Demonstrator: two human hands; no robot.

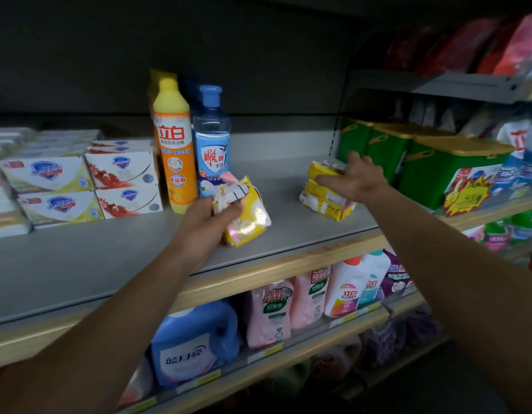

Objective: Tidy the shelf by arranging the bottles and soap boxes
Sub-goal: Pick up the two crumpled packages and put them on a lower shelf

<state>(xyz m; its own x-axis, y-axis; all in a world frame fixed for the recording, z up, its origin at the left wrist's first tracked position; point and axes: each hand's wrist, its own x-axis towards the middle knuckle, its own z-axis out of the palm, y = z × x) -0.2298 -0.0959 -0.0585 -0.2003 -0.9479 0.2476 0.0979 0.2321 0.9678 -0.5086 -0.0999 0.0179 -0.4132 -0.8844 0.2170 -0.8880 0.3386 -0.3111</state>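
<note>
Grey shelf (79, 264) edged in pale wood; white soap boxes (79, 186) printed with blue shields and yellow or red swooshes. Orange bottle (175, 150) with yellow cap and white-on-red characters beside clear bottle (211, 138) with blue cap and blue-and-white label; yellow, white and pink soap pack (247, 216); yellow-and-white stacked packs (324, 192). Green tubs (432, 171) with gold lids, blue jug (196, 342), pink pouches (270, 315) below.

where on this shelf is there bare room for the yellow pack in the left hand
Bare shelf in front of the soap boxes, and between the bottles and the soap stack. Crowded at the left and by the green tubs.
</note>
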